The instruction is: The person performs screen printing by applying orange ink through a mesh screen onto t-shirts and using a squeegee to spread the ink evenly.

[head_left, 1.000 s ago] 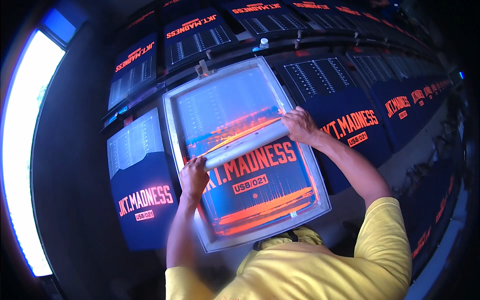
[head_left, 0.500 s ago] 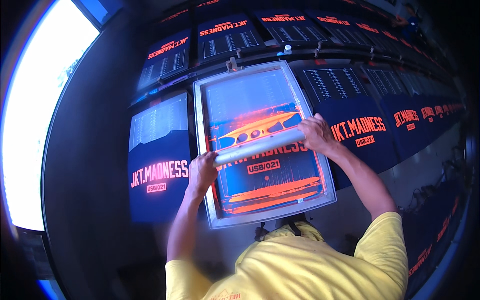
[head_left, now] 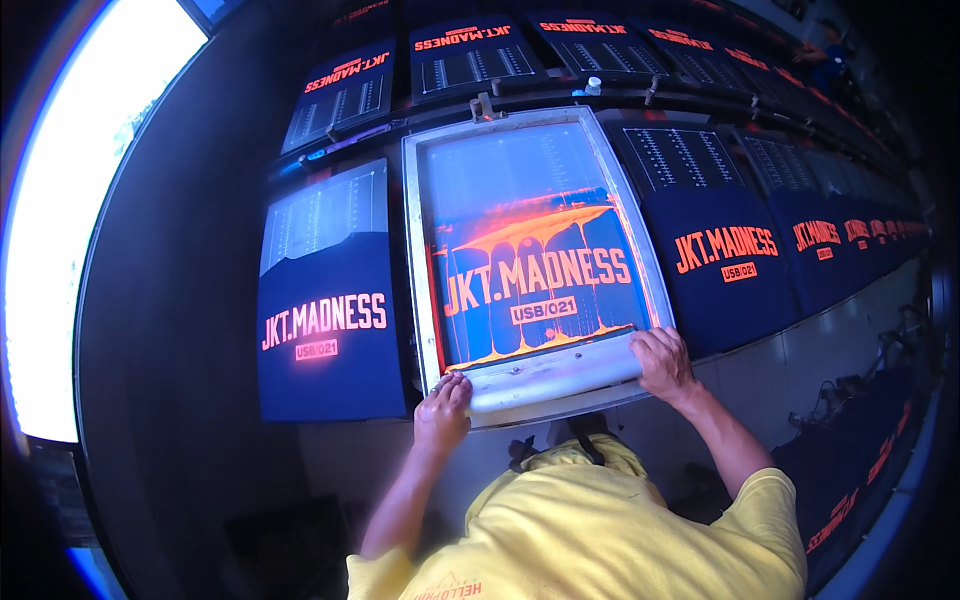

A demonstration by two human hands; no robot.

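Gripping both ends of a long pale squeegee bar (head_left: 555, 372), the person in the yellow shirt (head_left: 600, 530) leans over a metal-framed rectangular printing screen (head_left: 530, 250) flooded with orange ink over a blue mesh. The left hand (head_left: 443, 412) closes its fingers over the bar's end at about 7 o'clock of the frame, and the right hand (head_left: 664, 362) wraps the opposite end at about 5 o'clock; both are curled tight, not spread. The bar's long axis runs side to side across the screen's near edge, tilted slightly so its right end sits higher in view, and it lies directly ahead of the body, toward 12 o'clock from the chest. Each hand is on its own end, so neither is nearer than the other. The open mesh stretches away from the bar toward 12 o'clock. At 9 o'clock of the frame lies a dark navy printed shirt (head_left: 330, 300) with orange lettering, just beside it; at 3 o'clock a row of similar navy shirts (head_left: 725, 260) runs off along the long dark table (head_left: 180, 300).
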